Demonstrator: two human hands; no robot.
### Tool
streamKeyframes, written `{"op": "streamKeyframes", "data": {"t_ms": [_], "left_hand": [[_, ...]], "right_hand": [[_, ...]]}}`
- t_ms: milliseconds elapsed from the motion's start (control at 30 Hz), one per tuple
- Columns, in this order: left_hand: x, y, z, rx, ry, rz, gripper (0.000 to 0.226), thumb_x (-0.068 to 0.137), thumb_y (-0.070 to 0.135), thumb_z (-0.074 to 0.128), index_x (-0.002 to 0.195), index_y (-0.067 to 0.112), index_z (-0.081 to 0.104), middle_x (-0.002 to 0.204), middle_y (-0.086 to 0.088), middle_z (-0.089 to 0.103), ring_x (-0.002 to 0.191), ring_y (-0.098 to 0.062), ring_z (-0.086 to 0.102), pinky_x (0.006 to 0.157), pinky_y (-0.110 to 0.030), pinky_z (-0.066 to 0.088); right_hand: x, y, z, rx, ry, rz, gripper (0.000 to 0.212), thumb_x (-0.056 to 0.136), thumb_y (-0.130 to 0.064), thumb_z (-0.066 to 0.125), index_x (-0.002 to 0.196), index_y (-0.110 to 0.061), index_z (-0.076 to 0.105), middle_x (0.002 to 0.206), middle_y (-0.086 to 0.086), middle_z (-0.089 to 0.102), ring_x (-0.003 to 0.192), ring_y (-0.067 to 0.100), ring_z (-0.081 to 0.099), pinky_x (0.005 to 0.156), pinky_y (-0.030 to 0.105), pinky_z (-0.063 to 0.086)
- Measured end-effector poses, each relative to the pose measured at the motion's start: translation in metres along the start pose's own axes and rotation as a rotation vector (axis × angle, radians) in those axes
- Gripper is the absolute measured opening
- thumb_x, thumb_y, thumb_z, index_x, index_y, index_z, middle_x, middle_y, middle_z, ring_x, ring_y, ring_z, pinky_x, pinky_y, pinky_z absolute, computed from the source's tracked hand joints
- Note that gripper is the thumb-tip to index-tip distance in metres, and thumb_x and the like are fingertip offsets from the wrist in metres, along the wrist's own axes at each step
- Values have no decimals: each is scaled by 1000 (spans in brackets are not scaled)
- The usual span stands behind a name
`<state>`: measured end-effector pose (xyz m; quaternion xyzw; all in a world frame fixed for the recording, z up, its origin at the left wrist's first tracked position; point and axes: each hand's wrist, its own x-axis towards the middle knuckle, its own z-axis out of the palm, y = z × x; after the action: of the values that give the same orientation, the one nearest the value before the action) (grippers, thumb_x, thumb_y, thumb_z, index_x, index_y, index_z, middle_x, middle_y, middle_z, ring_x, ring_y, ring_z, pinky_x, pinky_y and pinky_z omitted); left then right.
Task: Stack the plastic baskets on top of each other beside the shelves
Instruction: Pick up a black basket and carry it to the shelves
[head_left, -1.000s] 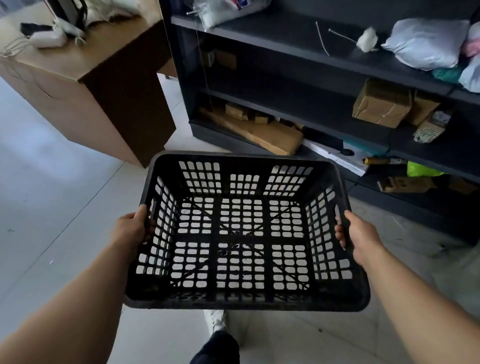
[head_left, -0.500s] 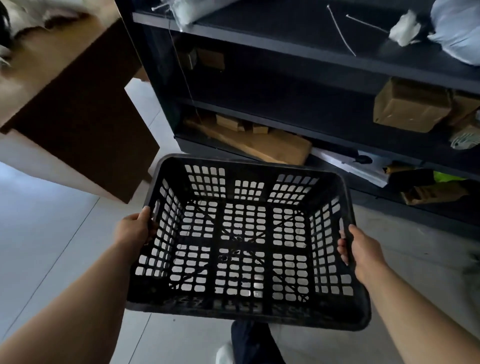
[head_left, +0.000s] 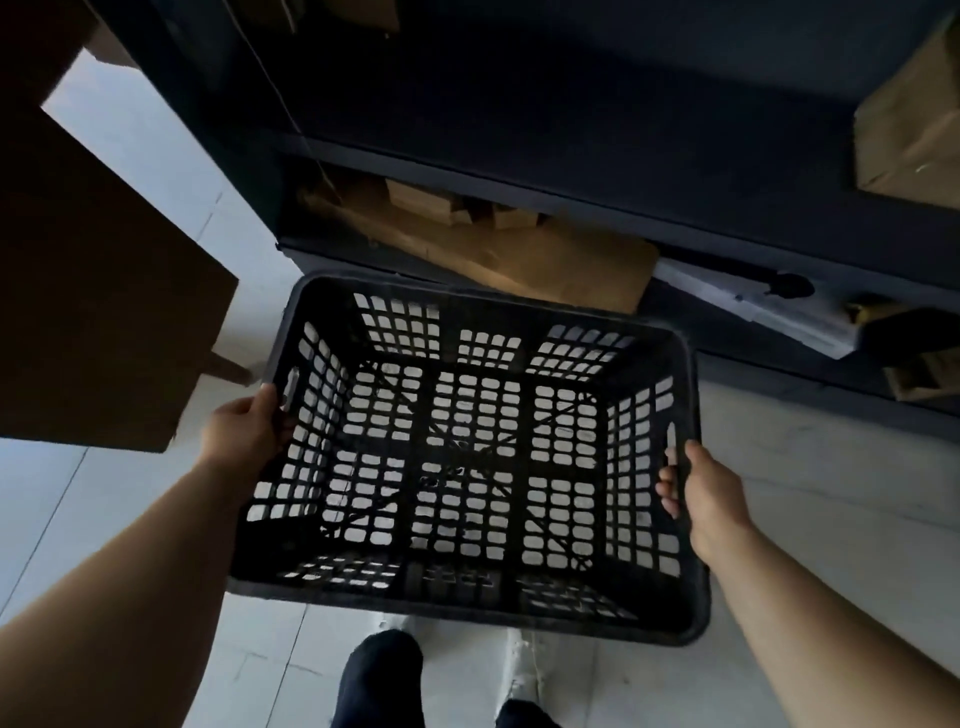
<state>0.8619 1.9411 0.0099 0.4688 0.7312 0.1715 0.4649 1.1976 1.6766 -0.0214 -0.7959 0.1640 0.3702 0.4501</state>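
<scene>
A: Starting at the left, what's there?

B: The brown wooden desk fills that edge. Next to it, the left hand is closed over the left rim of the black perforated plastic basket, thumb on top beside the handle slot in that wall.

A: And the basket itself?

B: Held in the air over the pale tiled floor, just in front of the bottom of the dark shelving unit. It's empty, tipped slightly toward the person. No second basket is in view to stack it on.

A: How will it handle?

B: I'd judge it light: mostly holes, held by the rims alone. The grid walls look stiff enough to keep their shape, though thin plastic may flex if squeezed. Smooth but not slippery; the thick rolled rim and the side slots give sure holds.

A: The right side?

B: The right hand is clamped on the right rim, fingertips curled inside by the slot. Opposite rims keep it level for setting down.
</scene>
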Motion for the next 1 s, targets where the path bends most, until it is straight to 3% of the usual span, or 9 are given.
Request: {"op": "streamKeyframes", "data": {"t_ms": [167, 367, 600, 833, 1000], "left_hand": [[67, -12, 41, 35, -39, 30, 34, 97, 38, 43, 83, 13, 62, 73, -8, 61, 60, -16, 53, 46, -20, 46], [141, -38, 86, 9, -106, -25, 33, 97, 34, 43, 73, 17, 59, 71, -8, 58, 59, -17, 50, 57, -27, 40], [212, -78, 143, 49, -171, -28, 31, 98, 35, 42, 78, 16, 57, 72, -5, 58, 60, -15, 51, 57, -24, 41], [229, -77, 148, 47, -179, -6, 33, 98, 37, 42, 105, 9, 59, 75, -5, 60, 64, -16, 55, 61, -24, 44], [230, -83, 150, 71, -177, 13, 32, 99, 35, 40, 94, 11, 60, 74, -5, 59, 40, 0, 55, 51, -21, 45]], "right_hand": [[53, 17, 48, 8, 54, 6, 29, 97, -35, 42, 85, -16, 61, 68, 3, 56, 56, 16, 50, 54, 27, 38], [118, 46, 92, -43, 120, 30, 35, 95, -41, 41, 93, -15, 64, 68, 3, 57, 58, 17, 48, 52, 30, 32], [186, 94, 132, -63, 153, 44, 33, 97, -41, 40, 91, -17, 63, 71, 4, 57, 59, 16, 45, 52, 30, 32], [196, 95, 141, -56, 143, 42, 32, 96, -39, 41, 88, -18, 63, 71, 4, 57, 59, 16, 46, 53, 30, 33], [201, 93, 139, -66, 118, -10, 33, 96, -40, 38, 92, -18, 63, 71, 3, 57, 61, 18, 45, 55, 30, 34]]}}
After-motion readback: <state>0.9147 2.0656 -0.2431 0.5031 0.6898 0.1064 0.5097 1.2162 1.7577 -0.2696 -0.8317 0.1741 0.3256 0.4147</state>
